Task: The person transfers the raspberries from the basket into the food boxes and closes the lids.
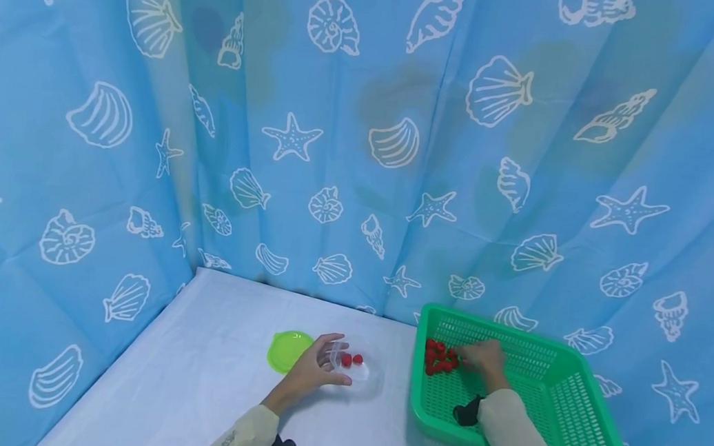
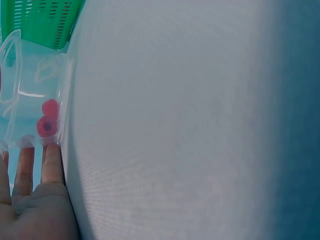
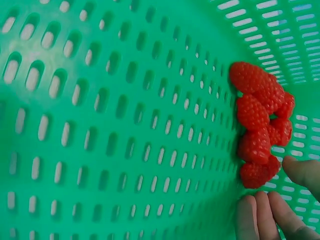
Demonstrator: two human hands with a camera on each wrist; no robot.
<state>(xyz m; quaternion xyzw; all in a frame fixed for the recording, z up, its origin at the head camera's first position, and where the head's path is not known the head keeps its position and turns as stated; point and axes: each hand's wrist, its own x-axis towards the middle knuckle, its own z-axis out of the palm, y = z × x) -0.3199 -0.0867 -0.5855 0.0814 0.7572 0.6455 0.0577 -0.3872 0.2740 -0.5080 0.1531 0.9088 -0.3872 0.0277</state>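
While left hand [image 1: 309,369] cups tub [image 1: 366,374], right fingers [image 3: 265,217] gape beside raspberries [image 3: 254,112].

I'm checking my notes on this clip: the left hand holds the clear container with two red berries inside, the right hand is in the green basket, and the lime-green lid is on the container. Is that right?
Not quite: the lime-green lid is off the clear container, lying on the white table to its left, as the head view shows. The rest stands.

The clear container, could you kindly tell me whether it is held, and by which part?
The left hand holds the clear container by its side wall, away from the green basket.
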